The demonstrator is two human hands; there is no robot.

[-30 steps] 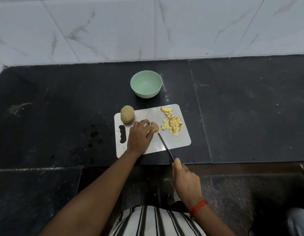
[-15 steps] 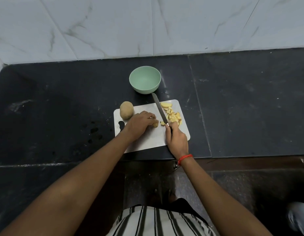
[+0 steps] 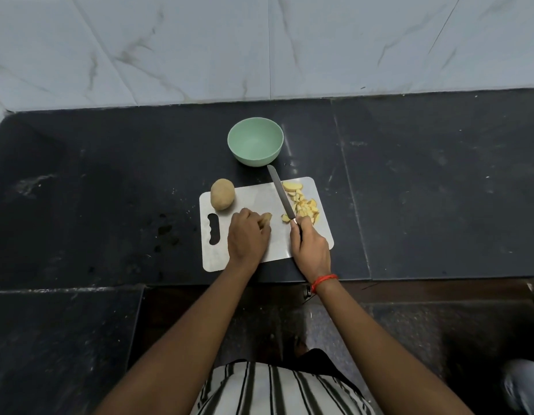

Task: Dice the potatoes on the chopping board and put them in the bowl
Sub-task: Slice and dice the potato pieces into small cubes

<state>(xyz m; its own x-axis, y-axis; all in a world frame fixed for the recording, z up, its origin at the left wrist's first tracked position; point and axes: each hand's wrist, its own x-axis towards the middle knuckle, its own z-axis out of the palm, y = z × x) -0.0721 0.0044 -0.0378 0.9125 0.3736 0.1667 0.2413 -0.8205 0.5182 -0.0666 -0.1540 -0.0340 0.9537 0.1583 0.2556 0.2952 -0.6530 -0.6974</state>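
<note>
1. Pale yellow diced potato pieces (image 3: 303,205) lie heaped on the chopping board (image 3: 253,202), toward its right edge, with one larger slice at the far end of the heap.
2. A whole unpeeled potato (image 3: 222,194) stands on the board's far left corner, partly overhanging the edge.
3. The left hand (image 3: 247,236) rests on the middle of the board, its fingers curled down over a small potato piece (image 3: 265,218) that peeks out at the fingertips.
4. The right hand (image 3: 310,245), a red thread on its wrist, is closed around the handle of a knife (image 3: 280,193) at the board's near right part; the blade runs along the heap's left side, and its tip reaches past the board's far edge.
5. A mint-green bowl (image 3: 255,142) sits just beyond the board's far edge, holding nothing.
6. The board lies on a black stone counter (image 3: 110,190), near its front edge.
</note>
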